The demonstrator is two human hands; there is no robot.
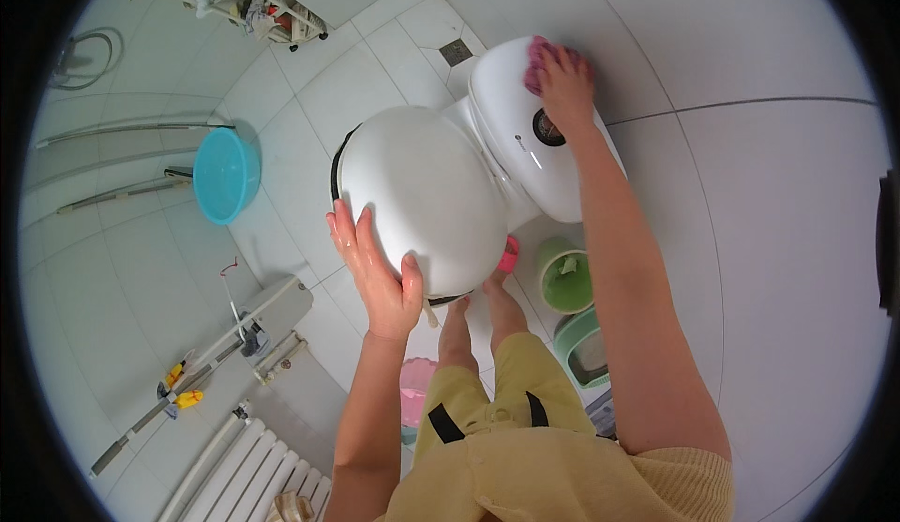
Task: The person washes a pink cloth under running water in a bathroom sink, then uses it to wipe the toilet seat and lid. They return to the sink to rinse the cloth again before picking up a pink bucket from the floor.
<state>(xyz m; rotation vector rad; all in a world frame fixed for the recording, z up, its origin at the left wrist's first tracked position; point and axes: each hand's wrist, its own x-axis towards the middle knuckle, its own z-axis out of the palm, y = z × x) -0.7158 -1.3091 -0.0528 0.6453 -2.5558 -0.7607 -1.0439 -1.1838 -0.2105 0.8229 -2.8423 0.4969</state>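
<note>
A white toilet lies before me, its lid (422, 191) lowered over the bowl. Resting on the near left edge of that lid is my left hand (383, 279), wet, with spread fingers and nothing in its grasp. On top of the cistern lid (503, 93), towards its far end, my right hand (566, 89) presses down a crumpled pink cloth (538, 72). Beneath my right wrist a round dark flush button (546, 130) is partly covered. A black band shows along the outer rim under the toilet lid.
A blue basin (226, 176) stands by the left wall. Near my feet are a green waste bin (562, 279), a green tub (580, 357) and a pink container (418, 388). A wheeled rack (260, 5) and floor drain (455, 52) lie farther off; a white radiator (246, 473) is lower left.
</note>
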